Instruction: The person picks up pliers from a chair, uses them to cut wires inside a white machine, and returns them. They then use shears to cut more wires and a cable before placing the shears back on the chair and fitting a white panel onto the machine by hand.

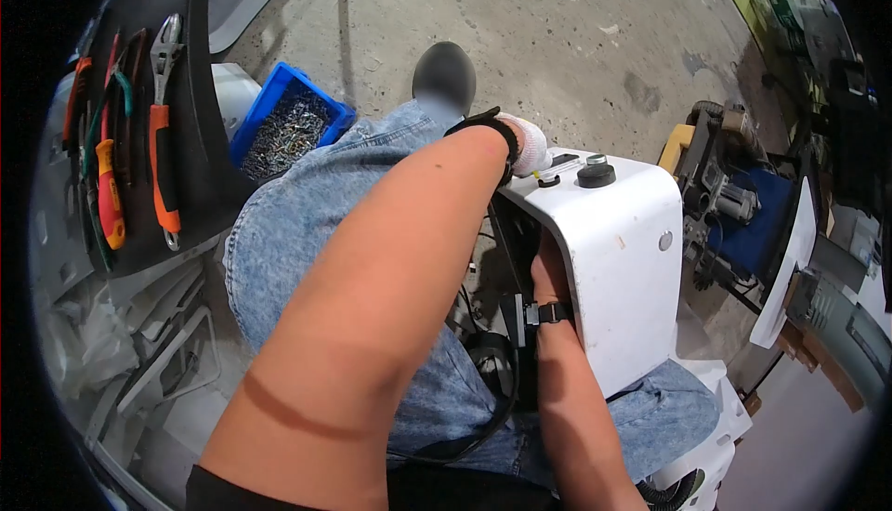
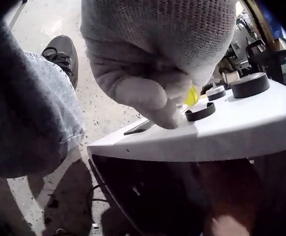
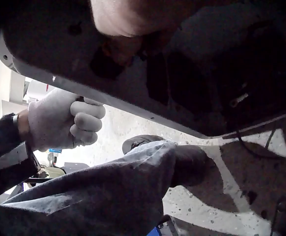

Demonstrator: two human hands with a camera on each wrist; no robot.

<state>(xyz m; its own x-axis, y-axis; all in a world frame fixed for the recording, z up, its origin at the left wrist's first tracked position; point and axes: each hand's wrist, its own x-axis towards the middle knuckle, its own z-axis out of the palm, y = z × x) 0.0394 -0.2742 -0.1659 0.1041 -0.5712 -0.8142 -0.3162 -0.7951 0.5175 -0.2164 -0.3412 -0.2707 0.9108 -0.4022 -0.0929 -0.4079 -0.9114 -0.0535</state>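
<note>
My left hand [image 2: 153, 54], in a white knit glove, is at the top edge of a white casing [image 1: 627, 279] that stands between my legs. Its fingers are curled, and a small yellow piece [image 2: 192, 96] shows between them, mostly hidden by the glove. Beside the fingertips, on the casing's top, sit a black ring [image 2: 200, 112] and a thick black round knob [image 2: 251, 85]. My bare right hand [image 1: 548, 269] reaches into the casing's dark open side. In the right wrist view its fingers are lost in shadow, so I cannot tell what they hold.
At left, a black tray [image 1: 200, 139] carries an adjustable wrench [image 1: 162, 139], a red-and-yellow screwdriver [image 1: 109, 195] and pliers. A blue bin [image 1: 279, 74] of small metal fasteners stands by my knee. Machinery [image 1: 734, 200] is at right. A black cable [image 1: 502, 413] hangs below the casing.
</note>
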